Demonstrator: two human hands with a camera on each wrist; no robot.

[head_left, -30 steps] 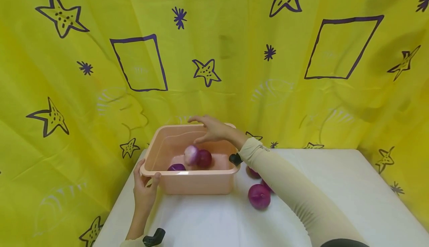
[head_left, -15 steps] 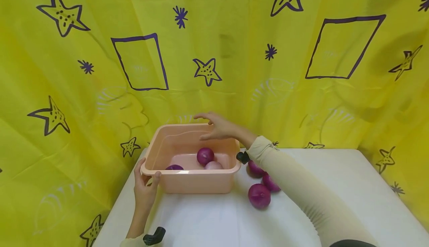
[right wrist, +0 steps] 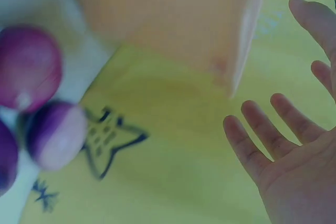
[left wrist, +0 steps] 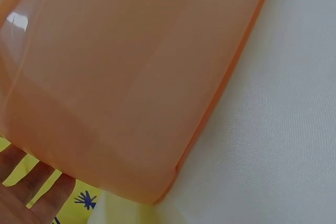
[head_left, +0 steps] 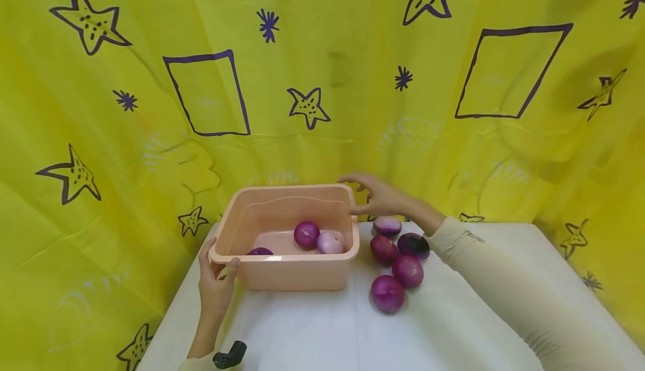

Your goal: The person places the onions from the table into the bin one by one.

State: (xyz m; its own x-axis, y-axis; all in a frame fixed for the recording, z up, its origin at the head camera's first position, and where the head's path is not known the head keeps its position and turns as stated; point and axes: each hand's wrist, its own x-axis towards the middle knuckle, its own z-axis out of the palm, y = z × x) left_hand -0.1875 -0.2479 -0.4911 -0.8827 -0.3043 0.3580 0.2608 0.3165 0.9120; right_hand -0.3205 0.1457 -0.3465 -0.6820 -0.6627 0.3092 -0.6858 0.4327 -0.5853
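Observation:
In the head view a peach plastic basin stands on the white table. My left hand grips its front left corner, thumb at the front rim and fingers along the left side; three of those fingers show against the wall in the left wrist view. Inside lie a red onion, a paler onion touching it, and another red onion partly hidden by the front rim. My right hand hovers at the basin's right rim with fingers spread, holding nothing; in the right wrist view its palm shows.
Right of the basin, several red onions sit in a cluster, among them a two-toned one, a dark one and a round one nearest the front. A yellow curtain with drawn stars hangs behind the table.
My right hand let go of the pale onion, which dropped into the basin and settled beside the red one. That hand then moved right, out past the rim. The left hand stayed in place.

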